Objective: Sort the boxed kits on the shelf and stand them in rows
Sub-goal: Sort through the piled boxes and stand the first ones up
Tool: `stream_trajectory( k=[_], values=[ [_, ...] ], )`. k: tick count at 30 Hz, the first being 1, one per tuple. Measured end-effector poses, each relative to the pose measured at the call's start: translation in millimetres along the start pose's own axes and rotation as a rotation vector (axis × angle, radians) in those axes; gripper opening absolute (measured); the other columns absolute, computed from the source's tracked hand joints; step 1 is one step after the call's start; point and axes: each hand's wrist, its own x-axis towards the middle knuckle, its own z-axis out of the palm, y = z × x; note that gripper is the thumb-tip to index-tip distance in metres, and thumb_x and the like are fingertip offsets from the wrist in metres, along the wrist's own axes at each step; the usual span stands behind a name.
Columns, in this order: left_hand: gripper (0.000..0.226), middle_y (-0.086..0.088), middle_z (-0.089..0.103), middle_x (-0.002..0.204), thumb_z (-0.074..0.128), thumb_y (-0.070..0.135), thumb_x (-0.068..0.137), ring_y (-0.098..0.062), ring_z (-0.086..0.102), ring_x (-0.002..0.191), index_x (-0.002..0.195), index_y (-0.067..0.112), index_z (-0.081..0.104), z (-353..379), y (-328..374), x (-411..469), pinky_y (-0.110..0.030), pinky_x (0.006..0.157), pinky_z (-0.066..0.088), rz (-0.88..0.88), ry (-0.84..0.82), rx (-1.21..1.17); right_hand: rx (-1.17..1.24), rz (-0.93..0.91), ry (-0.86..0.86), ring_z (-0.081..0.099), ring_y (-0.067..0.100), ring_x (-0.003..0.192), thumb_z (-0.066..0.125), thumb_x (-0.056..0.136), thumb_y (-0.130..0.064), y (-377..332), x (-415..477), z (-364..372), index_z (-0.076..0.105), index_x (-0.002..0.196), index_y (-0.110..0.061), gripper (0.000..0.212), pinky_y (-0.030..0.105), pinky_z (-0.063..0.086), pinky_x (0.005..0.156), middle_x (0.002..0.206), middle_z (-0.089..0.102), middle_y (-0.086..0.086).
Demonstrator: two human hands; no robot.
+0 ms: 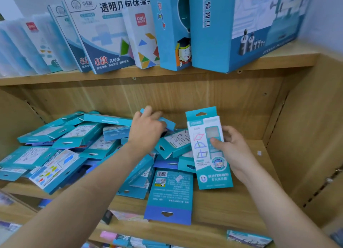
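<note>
The sorting looks barely begun, as I judge it. The right hand (235, 151) grasps one kit (207, 155) upright, thumb across its printed front and fingers behind. Whether its lower end rests on the shelf (250, 201) I cannot tell. The left hand (146, 129) has its fingers curled over a teal box (168, 121) at the back, one end of it raised off the heap.

Everything else is left to do. The pile (74, 145) spreads to the left of and beneath the left hand, with kits lying flat, tilted and overlapping, some face up and some face down. No row stands on this board yet. A few kits lean between the two hands, right against the held kit's left edge.

Nearer the person than either hand, between the forearms, a flat box (170, 192) lies barcode side up. To the right of the right hand the board is bare wood apart from a small white scrap (259, 152) (room for a first row, I'd say). Above both hands the upper shelf (278, 59) carries big boxes (241, 25), standing and leaning.

The overlap is the likely hindrance, since drawing one kit out may drag its neighbours.
</note>
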Motion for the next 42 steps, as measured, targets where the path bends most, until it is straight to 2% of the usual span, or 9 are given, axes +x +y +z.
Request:
stream_trajectory(
  k=[5,8,12,17,21,24,31,36,42],
  values=[
    [0.013,-0.005,0.047,0.064,0.062,0.023,0.086,-0.027,0.046,0.061,0.083,0.016,0.072,-20.6,-16.9,1.0,-0.032,0.045,0.038,-0.139,0.318,-0.24,-0.013,-0.061,0.074,0.073,0.019,0.077,0.059,0.092,-0.016,-15.8,-1.6,-19.4,0.046,0.117,-0.04,0.037,0.044,0.06,0.068,0.1,0.068,-0.005],
    [0.021,-0.003,0.057,0.063,0.053,0.025,0.091,-0.024,0.055,0.06,0.089,0.017,0.072,-40.0,-20.6,8.8,-0.034,0.047,0.045,-0.225,0.425,-0.465,0.011,-0.08,0.032,0.073,0.02,0.08,0.06,0.091,-0.018,-28.9,-3.3,-17.6,0.052,0.117,-0.032,0.031,0.044,0.059,0.071,0.102,0.071,-0.002],
    [0.018,0.009,0.067,0.075,0.058,0.01,0.091,-0.009,0.065,0.073,0.088,0.022,0.071,-54.4,-19.6,8.7,-0.024,0.071,0.052,-0.411,0.314,-1.203,0.112,-0.062,-0.102,0.073,0.021,0.082,0.058,0.091,-0.016,-40.3,-11.4,-16.1,0.061,0.112,-0.024,0.022,0.036,0.059,0.064,0.097,0.075,0.002],
    [0.025,-0.005,0.072,0.088,0.049,0.025,0.097,-0.02,0.069,0.086,0.087,0.016,0.07,-50.5,-28.5,-10.4,-0.034,0.071,0.057,-0.618,0.121,-1.703,0.171,0.016,-0.255,0.069,0.034,0.085,0.059,0.088,-0.009,-32.0,-15.1,1.0,0.055,0.119,-0.006,0.031,0.041,0.059,0.065,0.104,0.07,0.02],
    [0.017,-0.008,0.067,0.087,0.061,0.018,0.09,-0.019,0.065,0.067,0.107,0.018,0.065,-43.7,-30.3,-23.7,-0.027,0.054,0.055,-0.729,-0.145,-1.72,0.245,0.102,-0.28,0.066,0.036,0.09,0.056,0.09,-0.003,-8.7,-16.6,31.1,0.049,0.122,-0.001,0.033,0.048,0.056,0.075,0.111,0.067,0.024],
    [0.034,-0.003,0.07,0.072,0.059,-0.003,0.088,-0.013,0.066,0.057,0.116,0.016,0.058,-41.1,-35.0,-31.7,-0.026,0.048,0.054,-0.83,-0.049,-1.741,0.28,0.092,-0.311,0.068,0.033,0.088,0.055,0.089,-0.003,-5.0,-19.1,34.2,0.051,0.12,-0.003,0.031,0.049,0.055,0.078,0.111,0.067,0.022],
    [0.036,0.009,0.072,0.069,0.055,-0.012,0.086,-0.006,0.062,0.058,0.084,0.022,0.067,-35.3,-29.8,-38.4,-0.025,0.057,0.051,-0.715,0.071,-1.58,0.174,-0.068,-0.296,0.071,0.025,0.08,0.059,0.084,-0.003,-17.0,-19.3,15.5,0.055,0.102,-0.011,0.02,0.04,0.059,0.069,0.099,0.071,0.012],
    [0.046,0.018,0.07,0.066,0.056,-0.013,0.084,-0.005,0.058,0.066,0.068,0.028,0.071,-42.1,-21.4,-35.4,-0.019,0.062,0.046,-0.597,0.061,-1.485,0.084,-0.165,-0.217,0.071,0.025,0.089,0.075,0.068,-0.03,-25.3,-33.8,-24.0,0.061,0.101,-0.014,0.039,0.037,0.06,0.07,0.103,0.072,0.01],
    [0.049,0.021,0.069,0.066,0.05,-0.017,0.085,0.007,0.058,0.065,0.07,0.026,0.07,-36.6,16.5,-41.1,-0.012,0.062,0.044,-0.418,-0.091,-1.437,0.007,-0.202,-0.038,0.07,0.023,0.094,0.058,0.09,-0.004,-8.8,-44.9,-30.0,0.045,0.123,-0.036,0.048,0.046,0.059,0.076,0.109,0.07,0.003]
  ],
)
